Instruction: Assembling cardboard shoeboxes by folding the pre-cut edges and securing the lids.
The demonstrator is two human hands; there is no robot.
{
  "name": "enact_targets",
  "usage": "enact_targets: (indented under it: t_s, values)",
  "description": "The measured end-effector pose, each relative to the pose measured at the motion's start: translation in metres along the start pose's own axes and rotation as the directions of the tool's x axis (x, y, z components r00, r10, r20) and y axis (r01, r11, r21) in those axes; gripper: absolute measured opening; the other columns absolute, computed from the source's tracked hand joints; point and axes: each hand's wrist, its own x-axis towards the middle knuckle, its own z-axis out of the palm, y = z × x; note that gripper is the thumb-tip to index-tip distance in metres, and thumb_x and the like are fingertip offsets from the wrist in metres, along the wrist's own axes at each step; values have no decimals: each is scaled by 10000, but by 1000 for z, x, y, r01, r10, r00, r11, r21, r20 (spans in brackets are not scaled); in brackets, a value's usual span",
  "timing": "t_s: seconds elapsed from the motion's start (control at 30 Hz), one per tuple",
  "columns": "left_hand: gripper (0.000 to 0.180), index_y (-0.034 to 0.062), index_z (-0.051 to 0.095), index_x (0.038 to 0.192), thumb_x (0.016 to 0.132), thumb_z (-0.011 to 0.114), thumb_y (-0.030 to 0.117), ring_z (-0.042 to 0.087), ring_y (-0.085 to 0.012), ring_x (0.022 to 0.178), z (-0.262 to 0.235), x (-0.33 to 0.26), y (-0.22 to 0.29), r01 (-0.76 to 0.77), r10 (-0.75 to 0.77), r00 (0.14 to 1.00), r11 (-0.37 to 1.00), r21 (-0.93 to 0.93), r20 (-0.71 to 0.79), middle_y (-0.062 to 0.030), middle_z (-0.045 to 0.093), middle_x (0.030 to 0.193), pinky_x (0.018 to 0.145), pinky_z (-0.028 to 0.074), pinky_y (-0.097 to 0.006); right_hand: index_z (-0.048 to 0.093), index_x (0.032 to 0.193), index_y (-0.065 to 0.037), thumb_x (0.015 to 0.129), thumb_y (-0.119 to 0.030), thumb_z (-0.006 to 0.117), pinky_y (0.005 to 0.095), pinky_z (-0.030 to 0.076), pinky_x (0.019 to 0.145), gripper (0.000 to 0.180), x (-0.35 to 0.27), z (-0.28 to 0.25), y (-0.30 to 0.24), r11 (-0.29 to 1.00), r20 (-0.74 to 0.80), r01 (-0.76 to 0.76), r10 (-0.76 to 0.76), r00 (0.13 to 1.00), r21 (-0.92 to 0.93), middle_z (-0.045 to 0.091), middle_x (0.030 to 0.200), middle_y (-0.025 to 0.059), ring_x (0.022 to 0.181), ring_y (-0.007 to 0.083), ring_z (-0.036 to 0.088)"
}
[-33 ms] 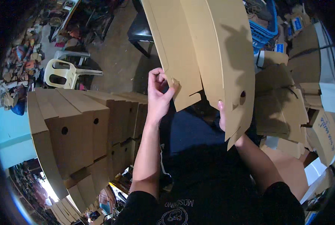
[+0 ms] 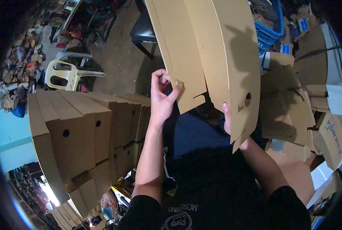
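Observation:
I hold a large flat brown cardboard box blank [image 2: 213,50] up in front of me, partly folded along its creases. It has a small round hole near its lower right corner. My left hand [image 2: 161,96] pinches the lower edge of the left panel between thumb and fingers. My right hand [image 2: 227,119] grips the right panel from behind. Only the edge of that hand shows; the rest is hidden by the cardboard. My dark-clothed lap lies below the blank.
A row of folded brown boxes with round holes [image 2: 75,126] stands close at my left. More flat cardboard [image 2: 289,103] is piled at my right. A white plastic chair [image 2: 65,76], a dark chair [image 2: 144,30] and a blue basket [image 2: 270,30] stand farther off on the concrete floor.

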Motion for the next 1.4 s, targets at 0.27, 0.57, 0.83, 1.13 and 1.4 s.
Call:
enact_targets:
  t_s: [0.27, 0.57, 0.83, 1.13, 1.4]
  values:
    - [726, 36, 410, 1410, 856, 874, 105, 598, -178, 1031, 9, -1, 29, -157, 255, 966, 705, 692, -41, -92, 581, 1188, 925, 515, -360, 570, 1406, 49, 1085, -198, 586, 420, 459, 1111, 405, 1, -12, -4, 969, 59, -242, 240, 969, 46, 618, 1430, 180, 1299, 308, 609]
    - [263, 169, 803, 1105, 852, 870, 194, 582, -268, 1037, 0, 0, 39, -235, 249, 963, 565, 791, 108, -107, 541, 1259, 915, 515, -385, 596, 1364, 62, 1087, -158, 582, 387, 485, 1062, 354, -3, -6, 15, 928, 68, -242, 233, 970, 283, 693, 1302, 167, 1225, 273, 650]
    - [138, 49, 751, 983, 881, 825, 108, 541, -248, 1093, -1, -3, 24, -254, 335, 942, 731, 633, -9, -78, 582, 1069, 944, 462, -367, 570, 1374, 62, 1087, -202, 594, 377, 435, 1109, 390, -4, 3, 23, 883, 92, -326, 314, 945, 338, 633, 1370, 151, 1275, 250, 592]
    - [341, 58, 649, 1333, 1000, 709, 101, 600, -204, 1146, -25, -3, 5, -66, 172, 960, 907, 417, -222, -108, 625, 1264, 1006, 478, -337, 559, 1383, 63, 1075, -165, 620, 350, 438, 1112, 388, 0, 2, 26, 791, 84, -420, 430, 899, 445, 612, 1393, 137, 1309, 218, 576]
    - [850, 197, 540, 1536, 789, 905, 374, 296, -426, 1535, -14, -19, 5, -451, 376, 879, 463, 763, 292, -188, 296, 1673, 1213, 344, -554, 443, 1523, -48, 1048, -144, 641, 435, 460, 1151, 523, 8, 4, 32, 299, 304, -596, 644, 702, 745, 541, 1481, 93, 1368, 229, 556]
